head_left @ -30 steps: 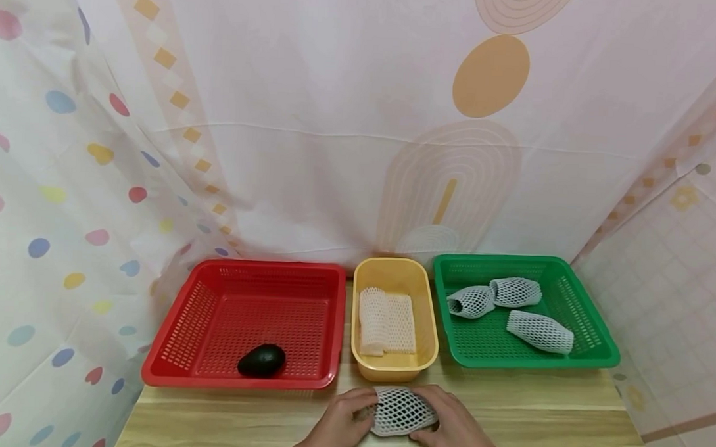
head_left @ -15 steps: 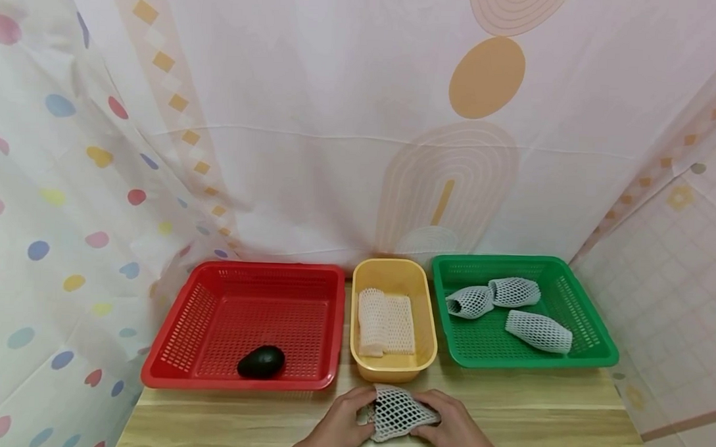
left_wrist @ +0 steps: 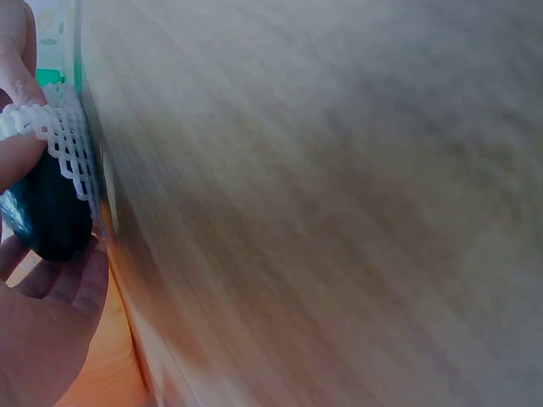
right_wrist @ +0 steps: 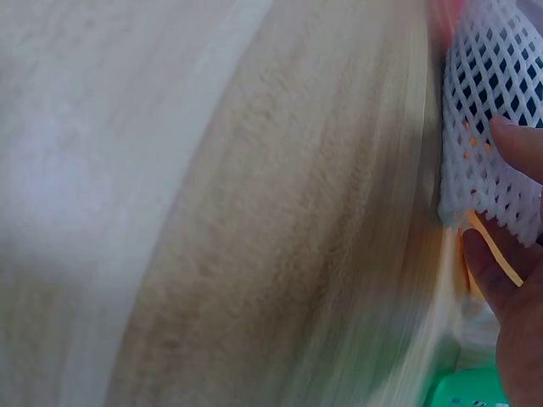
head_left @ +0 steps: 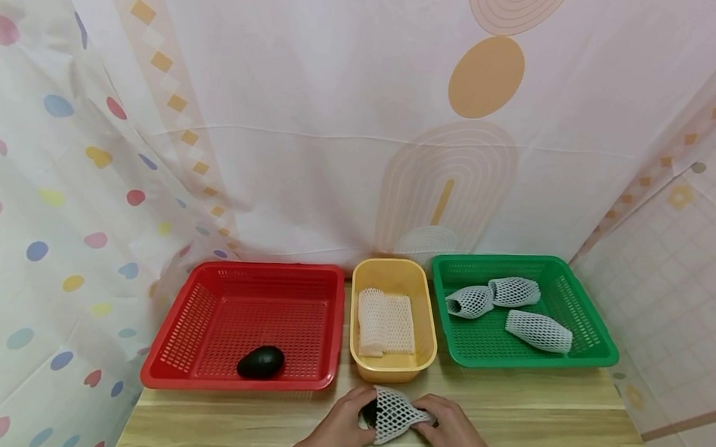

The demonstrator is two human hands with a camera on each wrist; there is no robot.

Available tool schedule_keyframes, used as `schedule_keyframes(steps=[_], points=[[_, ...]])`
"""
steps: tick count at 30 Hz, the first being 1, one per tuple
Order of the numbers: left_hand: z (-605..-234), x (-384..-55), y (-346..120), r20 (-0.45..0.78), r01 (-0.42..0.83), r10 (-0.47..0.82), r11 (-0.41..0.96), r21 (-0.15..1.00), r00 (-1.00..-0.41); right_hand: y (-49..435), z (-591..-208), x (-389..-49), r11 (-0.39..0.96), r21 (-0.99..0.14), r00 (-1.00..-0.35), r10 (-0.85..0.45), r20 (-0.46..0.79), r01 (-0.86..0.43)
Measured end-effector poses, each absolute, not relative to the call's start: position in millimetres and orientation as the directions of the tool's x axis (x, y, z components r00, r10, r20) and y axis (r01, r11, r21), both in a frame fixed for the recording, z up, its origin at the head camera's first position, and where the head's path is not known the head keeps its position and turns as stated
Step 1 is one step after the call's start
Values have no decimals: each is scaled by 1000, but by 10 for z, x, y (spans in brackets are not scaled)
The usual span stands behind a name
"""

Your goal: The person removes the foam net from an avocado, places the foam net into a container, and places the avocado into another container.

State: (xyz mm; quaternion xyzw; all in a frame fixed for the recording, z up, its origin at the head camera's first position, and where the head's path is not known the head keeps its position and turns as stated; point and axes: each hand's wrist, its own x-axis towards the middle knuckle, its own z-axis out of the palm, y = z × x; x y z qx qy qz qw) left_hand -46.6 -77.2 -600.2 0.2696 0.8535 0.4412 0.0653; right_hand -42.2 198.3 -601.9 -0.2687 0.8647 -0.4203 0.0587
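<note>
A dark avocado [left_wrist: 49, 212] sits partly inside a white foam net sleeve [head_left: 394, 415], low over the wooden table's front part. Its bare end sticks out of the sleeve on the left side. My left hand [head_left: 340, 425] grips that end, thumb and fingers around avocado and sleeve edge. At the other side, my right hand [head_left: 454, 431] pinches the sleeve's gathered right end. In the right wrist view the net [right_wrist: 485, 102] shows dark fruit through its upper holes, and its lower end lies between the thumb and fingers.
A red basket [head_left: 240, 383] at left holds another avocado [head_left: 261, 362]. The yellow bin [head_left: 393, 375] in the middle holds flat foam nets [head_left: 385, 323]. At right, a green basket [head_left: 531, 363] contains three sleeved pieces [head_left: 540, 331]. Patterned curtains [head_left: 312, 182] hang behind.
The sleeve's right end has narrowed between my right fingers. More of the avocado's dark end shows at the left opening. Baskets and bin stay in place.
</note>
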Motion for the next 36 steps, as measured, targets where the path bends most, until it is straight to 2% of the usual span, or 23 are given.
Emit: schedule_keyframes(steps=[11, 16, 24, 28, 33, 36], points=[[-6063, -427, -765, 178, 489, 549, 495, 718, -817, 1910, -6055, -416, 556, -608, -805, -532, 263, -566], [-6068, -418, -769, 169, 477, 542, 500, 722, -823, 1917, -6059, -416, 566, -583, -801, -517, 301, -584], [-6053, -377, -836, 220, 487, 505, 489, 723, -834, 1934, -6036, -421, 567, -569, -800, -487, 351, -596], [-6021, -382, -867, 197, 466, 495, 508, 724, -846, 1962, -6017, -429, 576, -554, -799, -459, 389, -601], [-5953, -398, -906, 108, 396, 488, 540, 742, -866, 2010, -6008, -438, 589, -538, -797, -413, 440, -603], [-5914, -396, -932, 117, 408, 492, 540, 736, -862, 2043, -6005, -437, 587, -525, -784, -393, 480, -616]])
